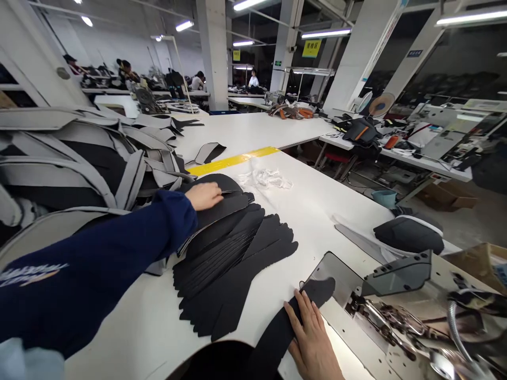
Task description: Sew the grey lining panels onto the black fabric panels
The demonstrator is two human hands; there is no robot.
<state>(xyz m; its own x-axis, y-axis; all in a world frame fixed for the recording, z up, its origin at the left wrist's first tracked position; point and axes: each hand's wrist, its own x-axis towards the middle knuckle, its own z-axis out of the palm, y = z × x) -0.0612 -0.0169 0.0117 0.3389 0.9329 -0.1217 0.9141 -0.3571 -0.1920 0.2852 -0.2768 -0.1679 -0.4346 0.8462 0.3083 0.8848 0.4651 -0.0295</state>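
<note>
My left hand (204,195), in a dark blue sleeve, reaches across the white table (317,206) and rests on top of a fanned stack of black cut fabric pieces (233,248). Its fingers curl on the topmost piece. My right hand (312,340) lies flat, fingers stretched, pressing down a long black fabric piece (291,316) at the near edge. That piece points toward the metal plate of a sewing machine (396,311) on the right.
Grey and black padded parts (79,158) are heaped at the left. A yellow tape strip (233,160) crosses the table. White scraps (267,178) lie beyond the stack. A dark moulded part (410,235) sits at the right edge. Other people work at far tables.
</note>
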